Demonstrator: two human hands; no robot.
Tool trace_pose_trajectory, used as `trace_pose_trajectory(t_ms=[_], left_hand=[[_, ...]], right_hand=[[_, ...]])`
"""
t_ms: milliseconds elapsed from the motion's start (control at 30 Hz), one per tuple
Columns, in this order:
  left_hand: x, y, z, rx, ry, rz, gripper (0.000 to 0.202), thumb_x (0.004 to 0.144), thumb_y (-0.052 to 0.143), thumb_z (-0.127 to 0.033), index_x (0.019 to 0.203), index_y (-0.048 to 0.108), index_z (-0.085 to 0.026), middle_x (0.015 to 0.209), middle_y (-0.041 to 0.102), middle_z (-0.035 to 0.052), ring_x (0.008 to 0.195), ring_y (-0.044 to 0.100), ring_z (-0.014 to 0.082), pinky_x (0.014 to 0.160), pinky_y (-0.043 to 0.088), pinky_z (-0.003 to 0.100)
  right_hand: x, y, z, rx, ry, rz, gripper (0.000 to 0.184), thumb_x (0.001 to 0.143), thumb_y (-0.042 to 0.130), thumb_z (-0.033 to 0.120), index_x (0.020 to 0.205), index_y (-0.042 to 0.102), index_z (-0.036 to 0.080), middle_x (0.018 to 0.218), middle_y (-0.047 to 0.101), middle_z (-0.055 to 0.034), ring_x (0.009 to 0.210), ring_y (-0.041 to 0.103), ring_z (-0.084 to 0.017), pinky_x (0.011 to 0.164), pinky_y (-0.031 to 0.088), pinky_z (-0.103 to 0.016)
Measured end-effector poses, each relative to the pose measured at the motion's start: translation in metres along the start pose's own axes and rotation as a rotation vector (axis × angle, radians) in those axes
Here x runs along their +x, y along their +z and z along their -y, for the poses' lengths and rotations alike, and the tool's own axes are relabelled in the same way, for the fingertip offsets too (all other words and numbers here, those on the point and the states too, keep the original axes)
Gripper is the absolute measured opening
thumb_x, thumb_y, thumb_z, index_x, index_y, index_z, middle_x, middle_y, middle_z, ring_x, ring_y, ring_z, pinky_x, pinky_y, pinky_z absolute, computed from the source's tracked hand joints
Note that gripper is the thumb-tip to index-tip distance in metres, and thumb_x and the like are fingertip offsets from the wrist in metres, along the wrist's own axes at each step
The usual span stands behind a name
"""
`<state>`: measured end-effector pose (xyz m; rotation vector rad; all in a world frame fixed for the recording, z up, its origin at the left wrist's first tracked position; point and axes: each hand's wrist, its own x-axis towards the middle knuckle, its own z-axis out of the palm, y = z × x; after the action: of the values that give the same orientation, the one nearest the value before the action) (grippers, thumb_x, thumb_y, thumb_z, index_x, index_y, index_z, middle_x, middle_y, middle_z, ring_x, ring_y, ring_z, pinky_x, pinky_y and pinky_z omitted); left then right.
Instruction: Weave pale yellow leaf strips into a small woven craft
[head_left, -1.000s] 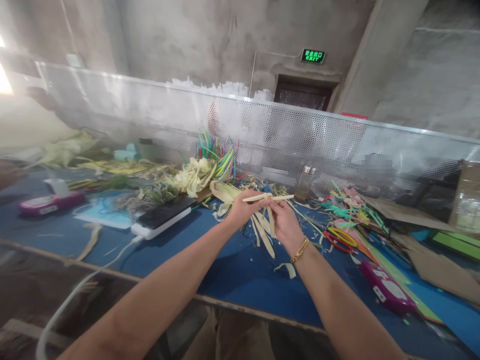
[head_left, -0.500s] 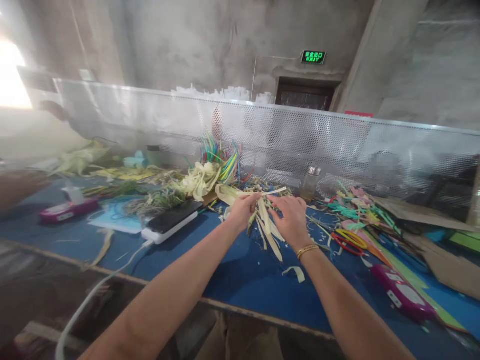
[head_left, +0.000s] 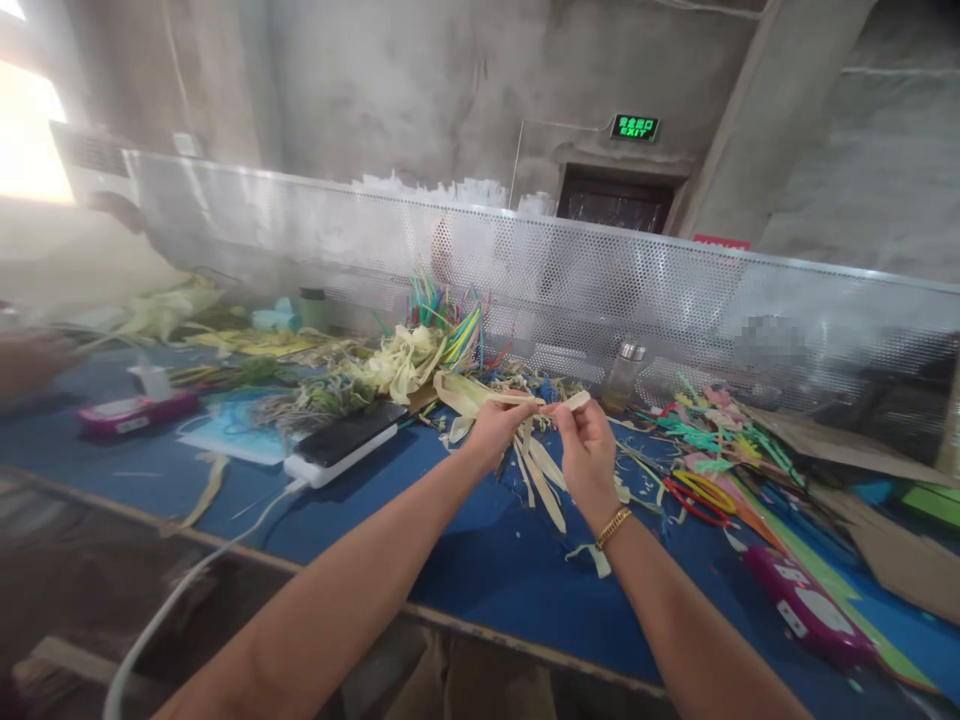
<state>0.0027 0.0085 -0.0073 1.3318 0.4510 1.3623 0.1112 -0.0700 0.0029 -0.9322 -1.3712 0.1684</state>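
Over the blue tabletop (head_left: 487,570), my left hand (head_left: 501,425) pinches a pale corn husk strip (head_left: 580,400). Close beside it, my right hand (head_left: 589,450), with a gold bracelet at the wrist, grips the same strip between thumb and fingers, the strip's end sticking out above. More husk strips (head_left: 551,500) fan out on the table under both hands. A wide husk piece (head_left: 457,392) lies just left of my left hand. The fingertips partly hide where the strip runs between them.
Red- and yellow-handled scissors (head_left: 701,495) and a purple power strip (head_left: 810,607) lie to the right. At left are a phone (head_left: 349,435) on a white block, a heap of husks (head_left: 405,362) and another purple power strip (head_left: 139,412). A bottle (head_left: 624,375) stands before the perforated metal screen (head_left: 600,270). Another person's hand (head_left: 30,362) shows at far left.
My right hand has turned more upright, its fingers closing on the strip, whose end now points up beside the thumb. The view has shifted slightly.
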Motion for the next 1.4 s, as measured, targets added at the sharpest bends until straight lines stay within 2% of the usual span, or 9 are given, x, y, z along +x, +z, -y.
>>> trace_pose_trajectory(t_ms=[100,200,333,433,567,867,1000,1200,1400], left_hand=[[0.001,-0.001,-0.001,0.046,0.048,-0.01,0.019,0.064,0.071,-0.03,0.071,0.066,-0.014,0.071,0.063,0.0023,0.068,0.054,0.0135,0.064,0.041,0.025],[0.003,-0.001,-0.001,0.058,0.068,-0.035,0.022,0.064,0.071,-0.034,0.074,0.069,-0.014,0.077,0.066,0.0036,0.074,0.056,0.0155,0.068,0.043,0.027],[0.004,-0.001,0.0,0.036,0.091,-0.039,0.022,0.064,0.073,-0.035,0.075,0.07,-0.016,0.079,0.066,0.0028,0.076,0.057,0.0153,0.071,0.043,0.027],[0.004,-0.001,0.001,0.043,0.109,-0.022,0.023,0.064,0.073,-0.035,0.075,0.07,-0.015,0.078,0.066,0.0032,0.076,0.057,0.0157,0.07,0.044,0.027],[0.002,-0.002,-0.001,0.12,0.135,0.006,0.024,0.066,0.072,-0.037,0.074,0.069,-0.015,0.075,0.065,0.0039,0.076,0.057,0.0169,0.071,0.044,0.028],[-0.003,-0.002,-0.008,0.247,0.232,0.015,0.022,0.069,0.07,-0.033,0.083,0.072,-0.016,0.085,0.069,0.0065,0.082,0.06,0.0189,0.077,0.045,0.03],[-0.003,-0.002,-0.009,0.287,0.241,0.022,0.02,0.068,0.07,-0.031,0.081,0.072,-0.016,0.085,0.069,0.0064,0.081,0.06,0.0189,0.077,0.045,0.031],[0.0,-0.003,-0.004,0.219,0.169,-0.028,0.022,0.066,0.071,-0.032,0.08,0.07,-0.016,0.082,0.068,0.0051,0.079,0.059,0.0181,0.074,0.044,0.029],[-0.001,-0.002,-0.004,0.23,0.098,0.07,0.022,0.066,0.071,-0.036,0.072,0.07,-0.015,0.074,0.066,0.0035,0.075,0.057,0.0167,0.073,0.043,0.028]], right_hand=[[-0.002,0.003,-0.002,-0.01,0.06,-0.032,0.025,0.087,0.048,0.041,0.077,0.063,0.023,0.078,0.063,-0.0038,0.074,0.053,-0.018,0.076,0.039,-0.032],[-0.004,0.008,-0.012,-0.053,0.119,-0.041,0.024,0.08,0.056,0.041,0.069,0.064,0.022,0.068,0.059,-0.0018,0.067,0.049,-0.017,0.069,0.038,-0.03],[-0.006,0.014,-0.024,0.056,0.266,-0.06,0.021,0.075,0.059,0.039,0.064,0.063,0.021,0.066,0.058,-0.0003,0.066,0.048,-0.015,0.067,0.038,-0.029],[-0.004,0.014,-0.021,0.129,0.399,-0.041,0.02,0.073,0.06,0.037,0.062,0.061,0.02,0.059,0.054,0.0012,0.059,0.045,-0.014,0.06,0.037,-0.027],[-0.001,0.011,-0.014,0.176,0.468,-0.033,0.02,0.069,0.061,0.034,0.057,0.057,0.02,0.053,0.049,0.0026,0.052,0.038,-0.012,0.052,0.032,-0.026],[0.001,0.009,-0.018,0.091,0.494,-0.068,0.015,0.063,0.056,0.026,0.051,0.05,0.02,0.045,0.038,0.006,0.047,0.029,-0.01,0.048,0.025,-0.026],[0.001,0.009,-0.012,0.127,0.496,-0.065,0.02,0.065,0.06,0.029,0.05,0.051,0.02,0.046,0.04,0.0056,0.048,0.032,-0.01,0.05,0.028,-0.026],[0.0,0.008,-0.021,0.082,0.325,-0.046,0.019,0.072,0.061,0.038,0.066,0.063,0.02,0.063,0.058,0.0005,0.06,0.046,-0.014,0.06,0.036,-0.027],[-0.001,0.007,-0.029,0.068,0.311,-0.094,0.026,0.072,0.062,0.043,0.061,0.06,0.019,0.055,0.053,0.0021,0.053,0.042,-0.012,0.054,0.034,-0.025]])
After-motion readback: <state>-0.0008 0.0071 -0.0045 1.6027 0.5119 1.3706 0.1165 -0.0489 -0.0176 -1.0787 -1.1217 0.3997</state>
